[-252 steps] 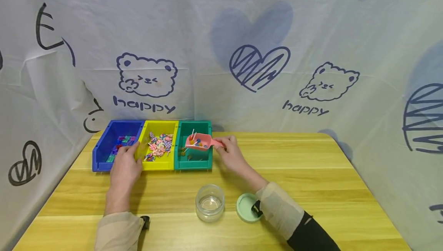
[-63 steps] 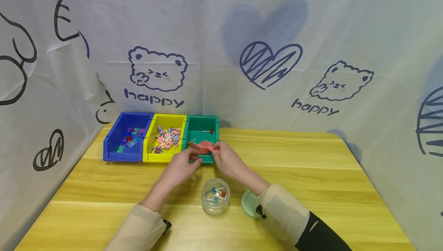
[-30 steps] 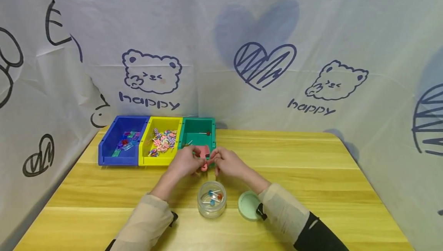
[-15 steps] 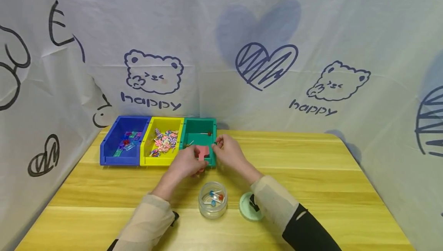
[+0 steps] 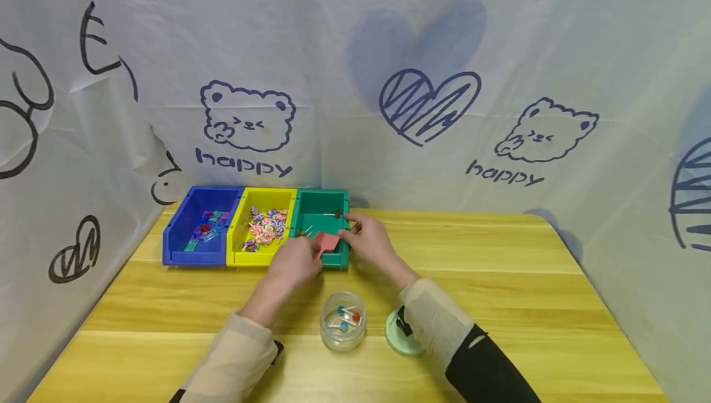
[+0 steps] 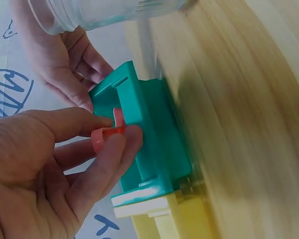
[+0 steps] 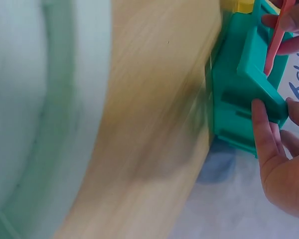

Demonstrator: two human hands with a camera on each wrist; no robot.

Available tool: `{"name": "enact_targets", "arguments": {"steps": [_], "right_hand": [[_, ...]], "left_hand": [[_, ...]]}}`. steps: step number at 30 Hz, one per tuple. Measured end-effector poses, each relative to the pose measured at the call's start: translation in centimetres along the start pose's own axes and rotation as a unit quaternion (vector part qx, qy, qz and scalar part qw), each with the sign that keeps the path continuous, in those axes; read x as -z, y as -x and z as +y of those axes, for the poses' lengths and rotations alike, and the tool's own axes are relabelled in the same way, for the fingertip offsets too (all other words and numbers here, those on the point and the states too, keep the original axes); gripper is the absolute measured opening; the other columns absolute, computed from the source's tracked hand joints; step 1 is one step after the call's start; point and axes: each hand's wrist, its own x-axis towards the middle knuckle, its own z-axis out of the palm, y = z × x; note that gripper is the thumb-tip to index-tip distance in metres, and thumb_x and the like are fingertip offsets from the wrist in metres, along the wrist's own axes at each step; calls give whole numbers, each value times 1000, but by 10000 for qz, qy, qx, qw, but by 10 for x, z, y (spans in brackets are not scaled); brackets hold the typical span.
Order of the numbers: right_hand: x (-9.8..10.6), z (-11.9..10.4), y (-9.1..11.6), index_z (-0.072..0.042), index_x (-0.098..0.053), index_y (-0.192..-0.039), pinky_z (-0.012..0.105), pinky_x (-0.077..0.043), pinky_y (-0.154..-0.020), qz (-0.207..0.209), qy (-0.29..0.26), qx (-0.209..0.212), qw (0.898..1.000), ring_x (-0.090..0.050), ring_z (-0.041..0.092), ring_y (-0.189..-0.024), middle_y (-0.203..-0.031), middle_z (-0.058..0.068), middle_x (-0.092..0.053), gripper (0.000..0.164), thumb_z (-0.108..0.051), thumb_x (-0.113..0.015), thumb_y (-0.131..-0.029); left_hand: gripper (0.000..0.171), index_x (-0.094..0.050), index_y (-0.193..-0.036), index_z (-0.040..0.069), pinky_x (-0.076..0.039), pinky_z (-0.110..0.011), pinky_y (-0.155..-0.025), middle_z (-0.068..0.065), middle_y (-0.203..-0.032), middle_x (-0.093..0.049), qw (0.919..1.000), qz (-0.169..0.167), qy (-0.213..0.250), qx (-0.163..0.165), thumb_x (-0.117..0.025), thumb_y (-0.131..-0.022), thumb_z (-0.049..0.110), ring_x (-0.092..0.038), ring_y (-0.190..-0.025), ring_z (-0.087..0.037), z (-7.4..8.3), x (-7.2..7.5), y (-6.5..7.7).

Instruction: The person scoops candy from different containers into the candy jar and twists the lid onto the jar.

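Note:
My left hand (image 5: 291, 265) pinches the handle of a small pink scoop (image 5: 328, 242) between thumb and fingers. The scoop's blade is over the front part of the green bin (image 5: 320, 200). Inside that bin lie a red lollipop (image 5: 337, 214) near the back right and a few more at the left, partly hidden. With thumb at the rim and fingers against the outer side, my right hand (image 7: 284, 169) grips the bin's right wall. Nearer to me stands a clear jar (image 5: 343, 344), open at the top, holding several blue and red lollipops (image 5: 355, 316).
Left of the green bin, a yellow bin (image 5: 252, 259) holds swirl-patterned candies and a blue bin (image 5: 191, 259) holds small wrapped pieces. A pale green lid (image 5: 401, 342) lies right of the jar, partly under my right sleeve. A printed cloth (image 5: 344, 82) hangs behind the wooden table (image 5: 489, 279).
Lollipops have appeared in the jar since the oldest frame. The scoop has passed from my right hand to my left. My right hand has moved onto the green bin's right wall.

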Motion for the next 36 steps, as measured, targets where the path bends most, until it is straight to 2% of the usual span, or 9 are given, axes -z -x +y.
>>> {"name": "enact_targets", "arguments": {"steps": [7, 11, 14, 19, 25, 27, 32, 34, 36], "right_hand": [[-1, 2, 0, -3, -66, -138, 24, -48, -59, 107, -282, -16, 9995, -63, 20, -84, -106, 12, -73, 42, -15, -73, -99], [-2, 0, 0, -2, -64, -139, 24, -52, -57, 121, -509, -131, 9985, -65, 26, -75, -100, 14, -71, 44, -13, -73, -98], [-2, -1, 1, -1, -63, -141, 24, -54, -55, 87, -650, -213, 9976, -65, 32, -67, -93, 14, -67, 45, -12, -72, -98], [-4, -1, 2, -1, -60, -144, 30, -57, -57, 2, -820, -292, 9962, -66, 44, -71, -89, 12, -62, 46, -12, -70, -100], [-5, 2, 4, -2, -59, -145, 52, -62, -69, -76, -1040, -406, 9937, -66, 50, -76, -92, 14, -64, 48, -12, -71, -99], [-5, 2, 4, -1, -59, -145, 53, -61, -70, -98, -1061, -404, 9935, -66, 50, -76, -93, 15, -64, 48, -11, -71, -99], [-4, -1, 3, 0, -59, -145, 52, -62, -71, -104, -1079, -448, 9931, -67, 49, -77, -94, 15, -65, 49, -11, -72, -99], [-4, -1, 2, 0, -59, -144, 53, -62, -71, -99, -1101, -459, 9928, -67, 49, -78, -95, 15, -65, 48, -10, -72, -99], [-4, -1, 2, -1, -59, -145, 52, -62, -72, -107, -1121, -460, 9926, -67, 49, -79, -96, 16, -65, 49, -10, -72, -99]], "left_hand": [[25, -78, -114, 0, -58, -39, -69, -10, -83, -73, 9996, 238, -150, -27, -75, -90, 7, -60, -69, -22, -4, 9, 11], [23, -79, -113, 2, -51, -35, -60, -6, -72, -67, 9988, 453, -157, -126, -74, -91, 6, -57, -65, -22, -7, 15, 18], [27, -77, -117, 1, -48, -30, -57, -6, -78, -69, 9983, 543, -36, -191, -75, -91, 5, -56, -66, -20, -8, 21, 24], [31, -76, -121, -1, -40, -27, -52, -8, -77, -67, 9969, 650, 343, -286, -75, -91, 5, -51, -62, -19, -10, 30, 34], [31, -77, -122, 5, -36, -25, -46, -13, -103, -76, 9950, 801, 543, -252, -75, -92, 7, -48, -54, -17, -14, 39, 47], [33, -76, -124, 6, -33, -23, -44, -12, -93, -74, 9942, 871, 592, -196, -75, -92, 8, -44, -49, -17, -16, 44, 51], [34, -76, -124, 5, -35, -26, -44, -14, -87, -72, 9900, 1302, 516, -179, -75, -90, 6, -45, -49, -18, -27, 61, 57], [34, -77, -123, 5, -35, -26, -44, -16, -95, -74, 9883, 1435, 500, -149, -75, -89, 5, -46, -50, -19, -32, 68, 58], [33, -76, -124, 5, -32, -24, -43, -14, -85, -71, 9885, 1423, 499, -95, -74, -90, 5, -42, -46, -18, -38, 75, 59]]}}
